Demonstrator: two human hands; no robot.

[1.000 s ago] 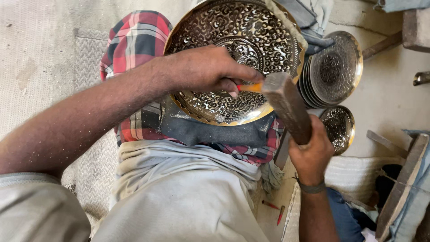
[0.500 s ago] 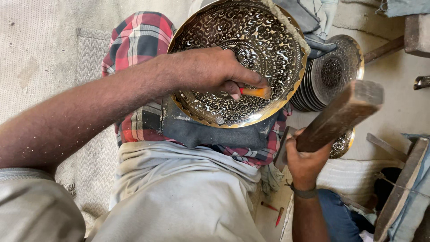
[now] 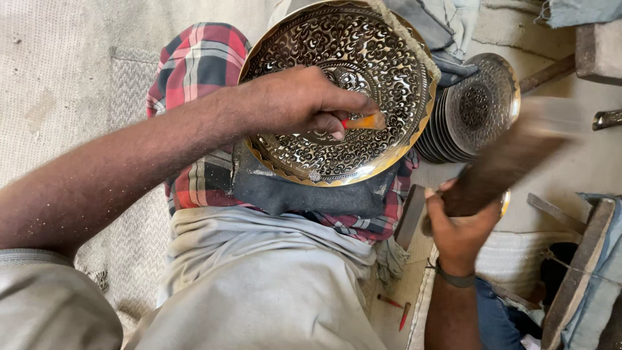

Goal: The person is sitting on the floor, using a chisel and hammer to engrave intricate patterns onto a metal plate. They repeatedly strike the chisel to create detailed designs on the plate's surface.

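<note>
Left hand: the left hand (image 3: 295, 104) lies over the middle of the engraved brass plate (image 3: 382, 71), fingers curled tight, thumb and forefinger pinching a small orange-handled chisel (image 3: 364, 121).
Chisel: held nearly level, its point hidden against the worked face of the plate, right of centre.
Right hand: the right hand (image 3: 461, 223) is clenched in a full fist round the handle of a wooden mallet (image 3: 512, 159), low and right of the plate.
Mallet: head raised up and to the right, clear of the chisel; heavily blurred, so its exact shape cannot be told.
Plate: large, round, scalloped rim, dense scroll pattern; tilted toward the camera, lower edge bedded on a dark pad (image 3: 304, 191) across the person's lap.
Lap: red checked cloth (image 3: 194, 71) under the pad, pale grey garment (image 3: 259, 279) below it.
Stack: further engraved plates (image 3: 476, 107) stand on edge just beside the big plate's right rim, faces to the right.
Wrist: a dark band (image 3: 455, 279) circles the right wrist.
Floor, lower middle: two small red-tipped tools (image 3: 396, 310) lie near the right forearm.
Floor, left edge: pale woven mat (image 3: 78, 84).
Right edge: wooden pieces (image 3: 576, 272) and blue cloth (image 3: 609, 259), details unclear.
Top right corner: a wooden block (image 3: 599, 48).
</note>
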